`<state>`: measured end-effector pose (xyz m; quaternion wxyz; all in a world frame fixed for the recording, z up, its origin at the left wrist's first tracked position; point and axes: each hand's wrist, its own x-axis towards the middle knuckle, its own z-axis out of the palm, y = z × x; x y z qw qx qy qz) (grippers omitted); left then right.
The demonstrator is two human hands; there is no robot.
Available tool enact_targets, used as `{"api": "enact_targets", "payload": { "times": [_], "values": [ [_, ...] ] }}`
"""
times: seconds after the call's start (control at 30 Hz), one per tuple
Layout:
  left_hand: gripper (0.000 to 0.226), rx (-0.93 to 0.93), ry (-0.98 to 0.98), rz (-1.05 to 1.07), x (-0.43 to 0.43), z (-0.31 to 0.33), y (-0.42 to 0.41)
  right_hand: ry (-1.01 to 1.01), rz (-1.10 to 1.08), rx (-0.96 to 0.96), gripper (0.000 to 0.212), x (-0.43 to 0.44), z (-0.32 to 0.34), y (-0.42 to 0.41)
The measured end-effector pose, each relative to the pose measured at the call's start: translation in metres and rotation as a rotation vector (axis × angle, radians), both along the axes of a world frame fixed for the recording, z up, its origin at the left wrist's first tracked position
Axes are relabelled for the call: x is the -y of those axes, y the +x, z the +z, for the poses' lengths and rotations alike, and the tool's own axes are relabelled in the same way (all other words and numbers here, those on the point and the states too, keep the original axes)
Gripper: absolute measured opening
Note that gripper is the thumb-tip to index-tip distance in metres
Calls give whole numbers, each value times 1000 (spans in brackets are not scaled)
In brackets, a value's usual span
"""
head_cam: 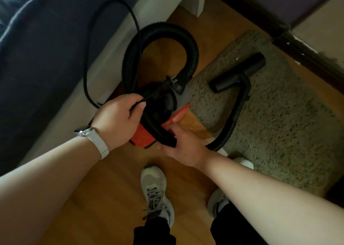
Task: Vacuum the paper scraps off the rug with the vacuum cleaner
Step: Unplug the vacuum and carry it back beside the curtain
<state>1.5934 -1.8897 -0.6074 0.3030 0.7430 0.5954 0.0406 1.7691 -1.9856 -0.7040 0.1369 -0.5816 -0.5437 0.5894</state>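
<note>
Fingers [138, 106] of the left hand [119, 118] are being held curled round the black power cord [89, 67] just short of its plug [170, 80]. The right hand [183, 148] is being closed on the cuff end of the ribbed hose [193, 45], right against the red vacuum cleaner [143, 137]. The machine is standing on the wood floor [111, 198], between the white furniture frame [115, 58] and the rug [279, 114]. The floor nozzle [238, 71] is lying on the rug, with a pale paper scrap [237, 59] just beside it; further scraps are too small to be confirmed. No suction is yet being applied, as the plug is not in a socket. Tangling is being judged the chief risk: the cord is arching wide over the frame and crossing the hose loop, so a pull toward a socket could snag the hose or drag the machine over. A trip is also being considered, since the hose is curving close past the shoes [154, 189]. The rug's near corner is lying loose on bare floor and could be lifted by the nozzle. Room is being limited by the frame on the left and dark furniture beyond the rug, and open floor is being noted only around the feet.
</note>
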Motion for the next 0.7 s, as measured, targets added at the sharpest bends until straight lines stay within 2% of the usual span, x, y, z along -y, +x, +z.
{"api": "enact_targets", "payload": {
  "times": [0.2, 0.47, 0.63, 0.7],
  "values": [
    [20, 13, 15, 43, 6, -4, -18, -17, 15, -16, 51, 3, -11, -7],
    [18, -13, 85, 103, 22, 12, -43, 57, -122, 199, 40, -9, 11, 21],
    [17, -107, -96, 37, 27, 9, -60, 139, -204, 263, 33, -41, 45, 46],
    [18, -135, -174, 98, 22, 1, -61, 170, -252, 276, 32, -53, 57, 53]
  ]
}}
